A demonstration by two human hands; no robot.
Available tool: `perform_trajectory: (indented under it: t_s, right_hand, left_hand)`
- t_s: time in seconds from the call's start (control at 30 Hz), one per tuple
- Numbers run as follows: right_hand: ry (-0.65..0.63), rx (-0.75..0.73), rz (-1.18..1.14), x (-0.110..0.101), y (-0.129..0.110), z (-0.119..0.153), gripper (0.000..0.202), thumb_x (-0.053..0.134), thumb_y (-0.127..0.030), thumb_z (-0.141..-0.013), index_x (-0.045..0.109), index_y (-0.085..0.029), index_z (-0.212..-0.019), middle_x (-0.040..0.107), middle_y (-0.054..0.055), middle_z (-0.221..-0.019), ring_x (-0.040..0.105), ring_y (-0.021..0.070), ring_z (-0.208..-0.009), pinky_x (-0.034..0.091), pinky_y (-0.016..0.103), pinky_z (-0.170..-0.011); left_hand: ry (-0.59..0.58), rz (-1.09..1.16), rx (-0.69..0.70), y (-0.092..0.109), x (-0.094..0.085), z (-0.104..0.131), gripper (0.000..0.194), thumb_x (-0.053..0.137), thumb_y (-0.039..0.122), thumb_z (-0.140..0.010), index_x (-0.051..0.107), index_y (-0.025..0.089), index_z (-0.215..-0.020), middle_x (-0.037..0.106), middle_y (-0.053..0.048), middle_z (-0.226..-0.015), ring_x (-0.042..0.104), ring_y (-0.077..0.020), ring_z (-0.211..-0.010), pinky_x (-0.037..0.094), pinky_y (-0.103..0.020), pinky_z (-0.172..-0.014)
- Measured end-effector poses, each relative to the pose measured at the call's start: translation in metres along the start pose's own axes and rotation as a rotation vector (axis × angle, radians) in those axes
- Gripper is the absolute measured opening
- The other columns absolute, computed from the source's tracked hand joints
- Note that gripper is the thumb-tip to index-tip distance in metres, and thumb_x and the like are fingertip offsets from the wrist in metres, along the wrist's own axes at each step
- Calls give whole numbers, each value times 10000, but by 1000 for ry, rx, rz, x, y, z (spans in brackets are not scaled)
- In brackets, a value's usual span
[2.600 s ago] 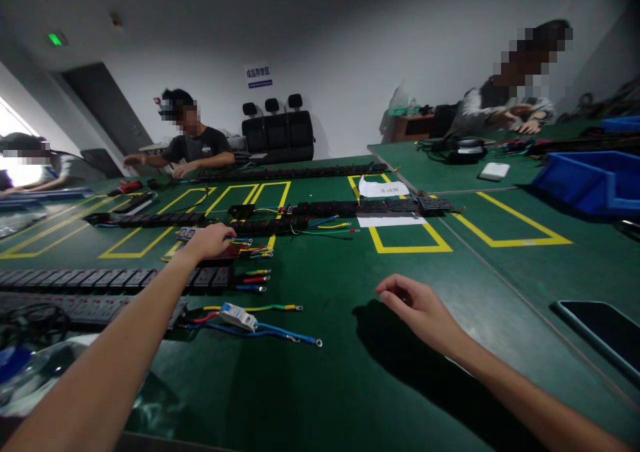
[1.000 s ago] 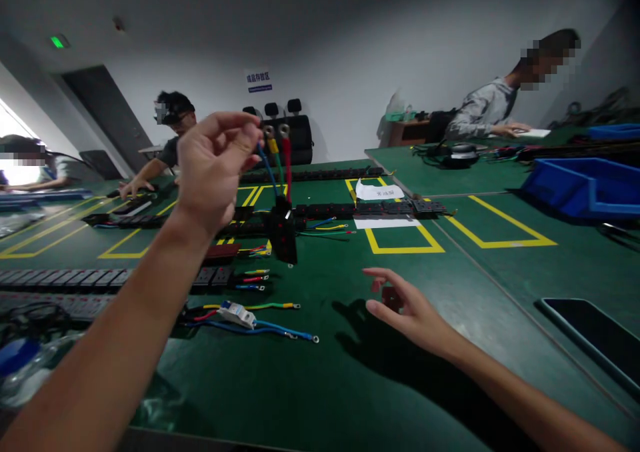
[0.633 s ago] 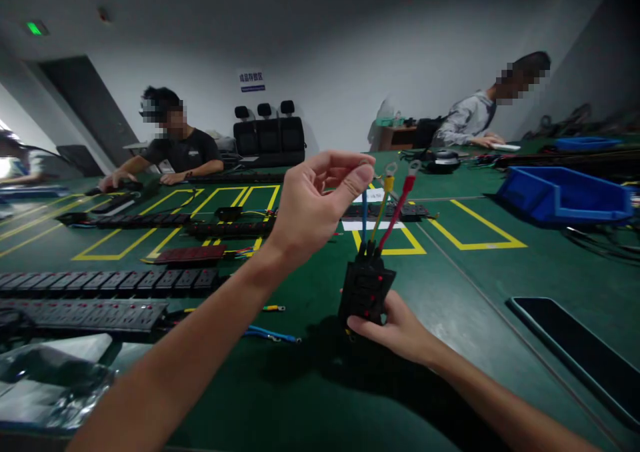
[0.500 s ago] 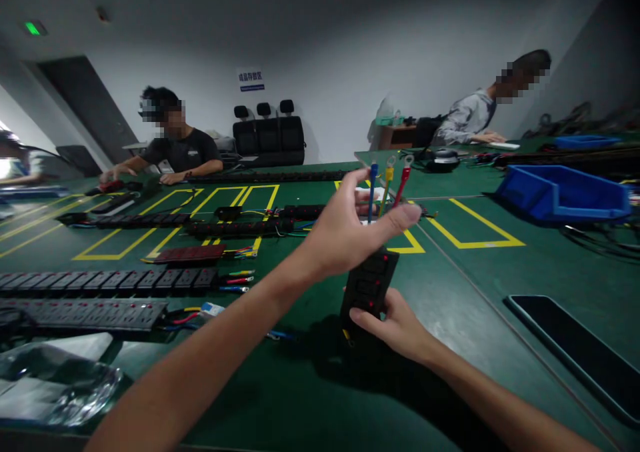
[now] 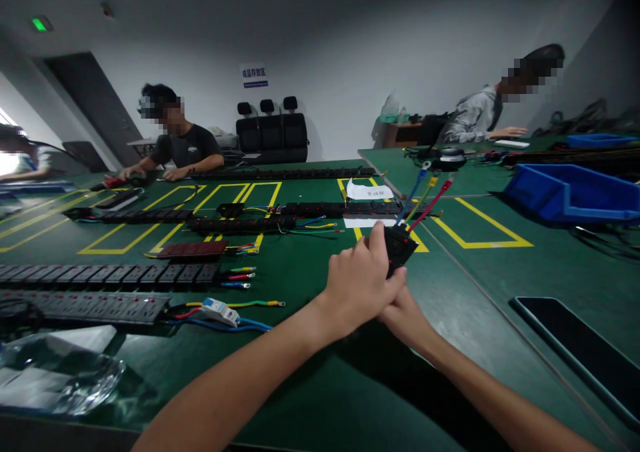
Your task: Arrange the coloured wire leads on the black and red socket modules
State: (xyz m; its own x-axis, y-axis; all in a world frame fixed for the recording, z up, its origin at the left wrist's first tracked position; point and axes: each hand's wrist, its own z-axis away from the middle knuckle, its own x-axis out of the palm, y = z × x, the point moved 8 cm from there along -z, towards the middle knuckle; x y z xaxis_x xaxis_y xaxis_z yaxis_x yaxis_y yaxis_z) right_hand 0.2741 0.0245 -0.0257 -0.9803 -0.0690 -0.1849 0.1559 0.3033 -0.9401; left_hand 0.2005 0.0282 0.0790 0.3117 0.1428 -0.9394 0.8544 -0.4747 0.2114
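Both hands are on a short black socket strip, held tilted above the green table. My left hand is closed around its side, and the fingers cover much of it. Underneath and to the right, my right hand grips the lower part, which is mostly hidden behind the left hand. From the strip's upper end rise a blue wire, a yellow-green wire and a red wire, each tipped with a metal ring terminal.
Long socket strips with wires lie at left, near a clear plastic bottle. A phone and a blue bin are at right. More strips and paper lie beyond my hands. Two people sit across the table, another at far left.
My left hand has come down from around the wires and closed on the socket strip. The strip has tipped, its wires now leaning to the right.
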Motion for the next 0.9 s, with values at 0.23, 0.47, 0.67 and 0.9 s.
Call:
perform_trajectory:
  t_s: [0.23, 0.47, 0.67, 0.9]
  right_hand:
    - [-59, 188, -99, -2, 0, -2, 372, 602, -498, -862, 586, -216, -1103, 614, 37, -874, 599, 158, -662, 462, 233, -457]
    - [33, 369, -86, -12, 14, -2, 352, 639, -407, -763, 633, -188, -1039, 558, -22, -682, 506, 126, -518, 367, 234, -429]
    - [-121, 234, 127, -2, 14, -4, 219, 564, -372, -845, 642, -197, -953, 590, -3, -685, 534, 140, -548, 410, 263, -493]
    - [-194, -79, 773, -2, 1, -2, 166, 538, -221, -912, 682, -236, -993, 683, 38, -910, 617, 170, -727, 397, 290, -642]
  left_hand:
    - [-13, -254, 280, -20, -61, -8, 680, 645, 462, -830, 474, 194, -1432, 736, -125, -1096, 717, -311, -891, 516, -366, -690]
    - [-295, -517, 210, -135, -64, 3, 586, 660, 371, -781, 542, 225, -1336, 733, -110, -1114, 708, -316, -908, 495, -364, -703]
    - [-476, -385, 181, -184, -10, 32, 595, 635, 205, -721, 535, 248, -1306, 693, -81, -1137, 676, -279, -993, 495, -330, -732]
    - [-392, -255, 186, -180, 4, 38, 565, 606, 152, -725, 551, 211, -1284, 672, -94, -1112, 639, -267, -1021, 485, -370, -884]
